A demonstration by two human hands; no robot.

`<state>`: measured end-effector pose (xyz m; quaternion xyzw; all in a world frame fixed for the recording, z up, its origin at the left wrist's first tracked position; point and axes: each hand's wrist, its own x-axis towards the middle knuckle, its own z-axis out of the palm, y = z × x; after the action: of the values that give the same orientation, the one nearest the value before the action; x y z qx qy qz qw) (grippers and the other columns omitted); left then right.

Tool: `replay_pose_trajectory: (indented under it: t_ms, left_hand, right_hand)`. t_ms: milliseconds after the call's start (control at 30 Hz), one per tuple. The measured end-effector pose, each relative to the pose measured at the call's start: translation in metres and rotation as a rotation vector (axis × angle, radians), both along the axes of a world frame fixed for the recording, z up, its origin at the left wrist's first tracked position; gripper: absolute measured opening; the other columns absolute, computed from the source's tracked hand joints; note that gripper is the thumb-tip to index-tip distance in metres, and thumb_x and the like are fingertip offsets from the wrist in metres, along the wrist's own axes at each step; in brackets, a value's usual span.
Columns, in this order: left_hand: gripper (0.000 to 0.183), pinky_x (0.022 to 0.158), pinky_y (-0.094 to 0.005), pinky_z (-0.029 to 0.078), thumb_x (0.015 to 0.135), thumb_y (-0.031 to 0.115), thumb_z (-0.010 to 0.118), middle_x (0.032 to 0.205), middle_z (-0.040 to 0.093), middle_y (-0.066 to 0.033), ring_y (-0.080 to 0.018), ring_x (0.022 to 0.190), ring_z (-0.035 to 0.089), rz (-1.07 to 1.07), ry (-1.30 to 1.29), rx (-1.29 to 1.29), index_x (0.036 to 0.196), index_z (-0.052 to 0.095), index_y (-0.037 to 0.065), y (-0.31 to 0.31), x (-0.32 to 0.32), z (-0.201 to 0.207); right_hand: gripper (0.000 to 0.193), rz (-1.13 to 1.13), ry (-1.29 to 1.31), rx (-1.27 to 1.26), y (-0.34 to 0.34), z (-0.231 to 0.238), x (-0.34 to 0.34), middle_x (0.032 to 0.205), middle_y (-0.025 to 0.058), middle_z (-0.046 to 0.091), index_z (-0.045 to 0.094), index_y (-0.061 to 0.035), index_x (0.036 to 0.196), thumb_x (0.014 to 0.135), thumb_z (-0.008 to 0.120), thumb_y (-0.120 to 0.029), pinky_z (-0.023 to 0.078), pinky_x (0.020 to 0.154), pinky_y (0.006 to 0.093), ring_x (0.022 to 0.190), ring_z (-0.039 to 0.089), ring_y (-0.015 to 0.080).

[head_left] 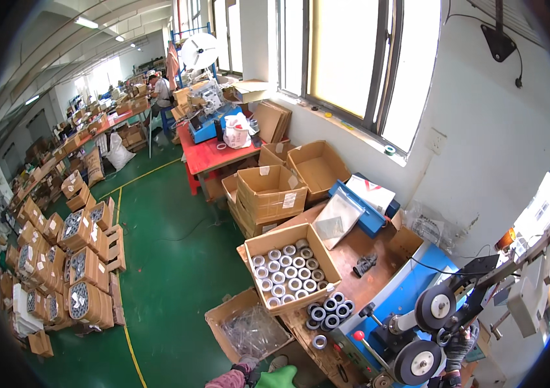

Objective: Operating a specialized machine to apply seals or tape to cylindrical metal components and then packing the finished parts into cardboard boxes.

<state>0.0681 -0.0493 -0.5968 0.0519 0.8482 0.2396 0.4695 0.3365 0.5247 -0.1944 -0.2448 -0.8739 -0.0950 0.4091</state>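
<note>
My gloved right hand (461,346) beside 2 black wheels (440,305) of blue machine (391,284); metal ring (443,337) right at my fingers, cannot tell if clamped. My gloved left hand (247,363) low, by near edge of floor carton (220,333) holding clear plastic (252,328); grip unclear too. Loose rings (331,310) clustered on bench (386,260), beside open carton (325,255) of more.

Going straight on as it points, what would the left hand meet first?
Probably the cardboard box holding clear plastic, just ahead of the left hand; the depth between them is unclear.
</note>
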Motion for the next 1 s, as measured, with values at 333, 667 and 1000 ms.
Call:
replay_pose_trajectory:
  t_ms: [333,667,1000]
  left_hand:
    - [0.025,0.054,-0.0375,0.045,0.08,0.028,0.058,0.081,0.064,-0.0064,-0.0218,0.062,0.058,0.309,-0.166,0.185,0.091,0.067,0.007,0.046,-0.083,0.116]
    - [0.028,0.067,-0.0408,0.048,0.083,0.027,0.053,0.091,0.066,-0.0112,-0.0282,0.073,0.06,-0.165,0.117,-0.038,0.1,0.064,0.008,-0.008,-0.07,0.056]
    - [0.025,0.063,-0.0399,0.048,0.085,0.026,0.052,0.089,0.066,-0.0108,-0.0257,0.073,0.061,0.185,-0.147,0.062,0.099,0.065,0.01,0.048,-0.061,0.087]
  right_hand:
    - [0.017,-0.073,-0.093,0.011,-0.008,0.012,-0.005,0.09,0.0098,0.05,0.051,-0.0016,0.088,0.08,0.055,-0.015,0.044,0.073,0.0327,0.08,0.053,0.0208]
    - [0.018,-0.075,-0.113,0.026,-0.003,0.015,-0.012,0.09,0.0119,0.051,0.052,-0.0011,0.086,0.076,0.058,-0.014,0.044,0.073,0.0353,0.08,0.053,0.0239]
    - [0.019,-0.052,-0.088,0.025,-0.003,0.003,0.001,0.089,0.014,0.053,0.053,-0.0007,0.084,0.072,0.062,-0.013,0.045,0.072,0.0379,0.08,0.054,0.027]
